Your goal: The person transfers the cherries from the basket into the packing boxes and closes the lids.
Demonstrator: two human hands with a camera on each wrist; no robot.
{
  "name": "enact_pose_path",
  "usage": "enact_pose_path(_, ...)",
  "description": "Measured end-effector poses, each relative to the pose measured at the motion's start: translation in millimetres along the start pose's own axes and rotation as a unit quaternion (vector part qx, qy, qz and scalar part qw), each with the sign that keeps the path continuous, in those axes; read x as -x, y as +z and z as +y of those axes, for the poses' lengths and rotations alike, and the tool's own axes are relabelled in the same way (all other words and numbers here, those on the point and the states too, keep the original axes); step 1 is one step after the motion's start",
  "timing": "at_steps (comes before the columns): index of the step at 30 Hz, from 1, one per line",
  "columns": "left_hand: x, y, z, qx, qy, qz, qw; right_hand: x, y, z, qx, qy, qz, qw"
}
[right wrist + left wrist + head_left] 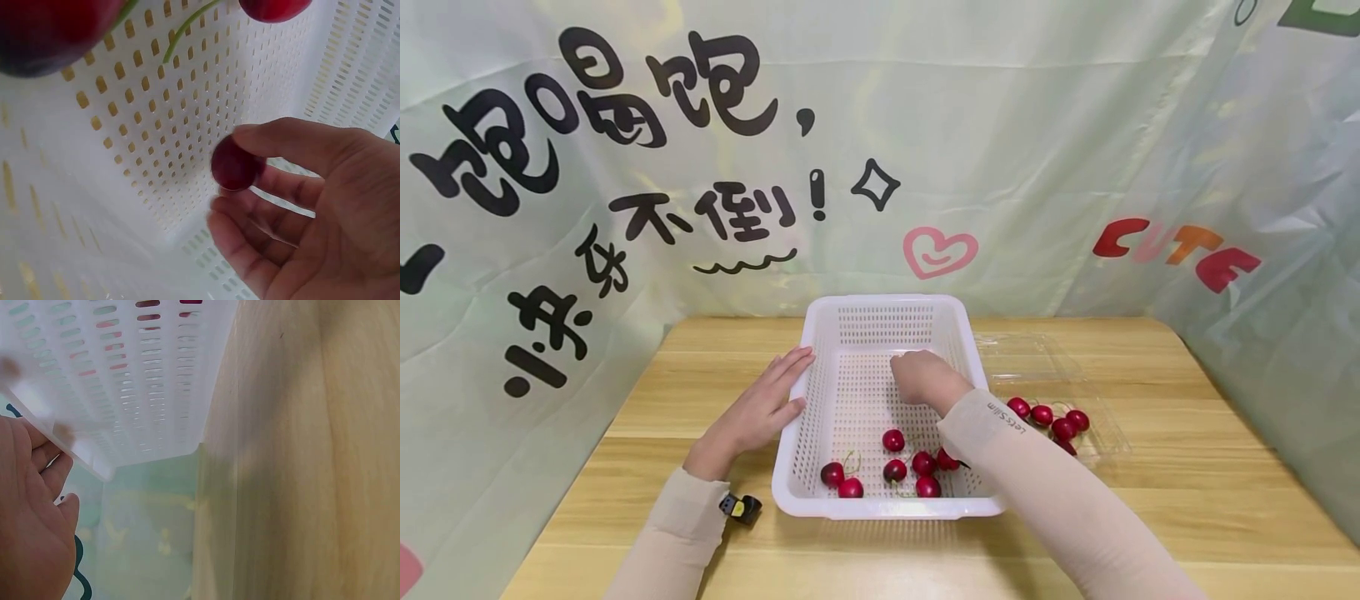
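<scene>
Inside a white perforated plastic basket (797,492), my right hand (928,379) pinches a dark red cherry (234,164) between thumb and fingers, a little above the basket floor. The head view hides that cherry behind the hand. My left hand (760,410) rests on the basket's left rim with its fingers fairly straight, and in the left wrist view the fingers (56,472) touch the rim's edge. Several cherries (923,463) with green stems lie at the basket's near end, two of them in the left corner.
To the right of the basket, a clear plastic box (1097,400) holds several more cherries (1063,428), partly covered by my right sleeve. A small black and yellow device (743,508) sits at my left wrist. The wooden table (1195,483) meets a printed cloth backdrop (1030,167).
</scene>
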State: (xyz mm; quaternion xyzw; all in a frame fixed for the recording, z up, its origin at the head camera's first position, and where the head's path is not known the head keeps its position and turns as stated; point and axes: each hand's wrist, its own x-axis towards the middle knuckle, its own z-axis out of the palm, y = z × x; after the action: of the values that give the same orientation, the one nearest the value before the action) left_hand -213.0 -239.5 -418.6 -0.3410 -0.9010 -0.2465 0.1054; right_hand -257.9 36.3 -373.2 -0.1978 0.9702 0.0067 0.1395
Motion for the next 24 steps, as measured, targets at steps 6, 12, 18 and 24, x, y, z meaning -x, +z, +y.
enact_pose_path(6,0.1,-0.2,1.6,0.003,-0.002,0.000,1.0000,-1.2,0.9,-1.7,0.012,-0.013,0.037,0.9992)
enact_pose_path(12,-0.6,0.3,0.4,0.005,0.002,0.002,1.0000,-2.7,0.3,-3.2,0.017,-0.025,0.065,0.9975)
enact_pose_path(18,-1.0,1.5,-1.7,0.010,0.009,0.007,0.9999,-2.2,-1.9,-5.7,0.037,-0.035,0.085,0.9951)
enact_pose_path(24,0.0,1.5,-1.8,0.009,0.007,0.006,0.9999,-0.4,-3.5,-6.2,0.027,-0.050,0.121,0.9910)
